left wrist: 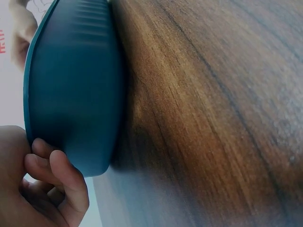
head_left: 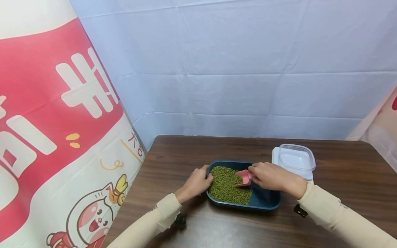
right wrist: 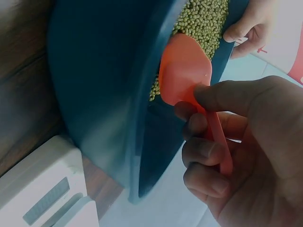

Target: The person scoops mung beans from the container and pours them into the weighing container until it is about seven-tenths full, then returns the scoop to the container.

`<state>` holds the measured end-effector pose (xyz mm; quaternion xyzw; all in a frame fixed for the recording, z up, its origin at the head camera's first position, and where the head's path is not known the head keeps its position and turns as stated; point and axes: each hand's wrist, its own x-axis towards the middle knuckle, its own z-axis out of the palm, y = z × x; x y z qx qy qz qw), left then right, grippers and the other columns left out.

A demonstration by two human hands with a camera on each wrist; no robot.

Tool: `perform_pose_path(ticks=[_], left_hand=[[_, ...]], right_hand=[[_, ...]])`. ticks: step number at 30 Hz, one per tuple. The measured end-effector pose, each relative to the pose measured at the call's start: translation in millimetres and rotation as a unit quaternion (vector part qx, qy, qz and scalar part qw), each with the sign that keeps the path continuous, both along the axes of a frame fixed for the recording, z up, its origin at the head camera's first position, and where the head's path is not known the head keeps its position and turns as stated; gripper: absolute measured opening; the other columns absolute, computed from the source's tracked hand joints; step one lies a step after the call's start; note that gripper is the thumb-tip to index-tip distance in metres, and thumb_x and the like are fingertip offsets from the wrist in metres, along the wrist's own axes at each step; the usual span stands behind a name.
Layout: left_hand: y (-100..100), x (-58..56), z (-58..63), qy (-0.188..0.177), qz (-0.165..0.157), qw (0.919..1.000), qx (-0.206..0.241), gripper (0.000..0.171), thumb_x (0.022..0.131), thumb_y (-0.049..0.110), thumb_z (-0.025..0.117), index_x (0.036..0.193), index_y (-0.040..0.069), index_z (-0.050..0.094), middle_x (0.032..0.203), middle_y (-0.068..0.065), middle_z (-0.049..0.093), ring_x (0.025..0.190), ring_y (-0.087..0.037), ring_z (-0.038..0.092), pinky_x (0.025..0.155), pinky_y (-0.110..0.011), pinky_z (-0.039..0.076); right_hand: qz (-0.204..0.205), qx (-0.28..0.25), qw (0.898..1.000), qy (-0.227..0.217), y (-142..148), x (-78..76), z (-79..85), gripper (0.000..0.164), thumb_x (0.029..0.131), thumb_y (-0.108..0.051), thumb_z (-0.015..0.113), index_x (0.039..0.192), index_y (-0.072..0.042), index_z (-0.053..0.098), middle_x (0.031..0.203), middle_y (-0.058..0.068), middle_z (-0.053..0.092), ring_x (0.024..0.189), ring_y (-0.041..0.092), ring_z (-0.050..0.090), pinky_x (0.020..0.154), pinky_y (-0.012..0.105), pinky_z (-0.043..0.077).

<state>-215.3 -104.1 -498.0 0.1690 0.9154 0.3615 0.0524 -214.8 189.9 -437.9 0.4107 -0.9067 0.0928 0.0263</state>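
Note:
A dark blue tub point(head_left: 263, 203) on the table holds green mung beans point(head_left: 227, 186), heaped toward its left side. My right hand point(head_left: 270, 175) grips the handle of a pink scoop point(head_left: 246, 178), whose blade lies in the beans near the middle of the tub. In the right wrist view the fingers curl round the scoop's handle point(right wrist: 221, 144). My left hand point(head_left: 196, 182) holds the tub's left rim, thumb over the edge. The left wrist view shows its fingers point(left wrist: 68, 175) bent against the tub's outer wall point(left wrist: 75, 90).
Behind my right hand stands a white kitchen scale point(right wrist: 57, 184) with a display. A clear plastic container point(head_left: 297, 157) sits on top of it. The brown wood table point(head_left: 186, 148) ends at a pale cloth backdrop point(head_left: 229, 96); a printed banner point(head_left: 62, 137) hangs at the left.

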Motion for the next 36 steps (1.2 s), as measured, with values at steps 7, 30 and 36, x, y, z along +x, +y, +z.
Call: perform_pose_path(ticks=[7,30,36], left_hand=[[0,-0.8,-2.0,-0.002,0.005,1.0,0.001,0.043,0.102,0.027,0.04,0.14,0.006,0.045,0.05,-0.002,0.054,0.027,-0.015,0.048,0.026,-0.029,0.044],[0,-1.5,-4.1,-0.003,0.0,0.9998,0.021,0.043,0.102,0.022,0.04,0.14,0.004,0.043,0.054,-0.003,0.056,0.03,-0.014,0.05,0.028,-0.028,0.046],[0,-1.6,-3.9,0.001,-0.007,0.9998,0.021,0.04,0.102,0.021,0.039,0.138,0.004,0.044,0.054,-0.004,0.056,0.03,-0.014,0.05,0.027,-0.028,0.045]], right_hand=[[-0.001,0.005,1.0,-0.015,-8,-3.9,-0.9,0.018,0.088,-0.01,0.065,0.077,-0.018,0.053,0.068,-0.009,0.045,0.056,0.009,0.041,0.049,0.025,0.036],[0.032,0.0,0.998,-0.061,-36,-12.3,-8.5,0.014,0.097,-0.015,0.057,0.084,-0.017,0.055,0.071,-0.01,0.046,0.055,0.007,0.043,0.05,0.024,0.038],[0.034,0.02,0.996,-0.074,-46,-12.9,-10.7,0.011,0.099,-0.017,0.054,0.089,-0.016,0.055,0.071,-0.01,0.047,0.055,0.006,0.044,0.05,0.024,0.039]])
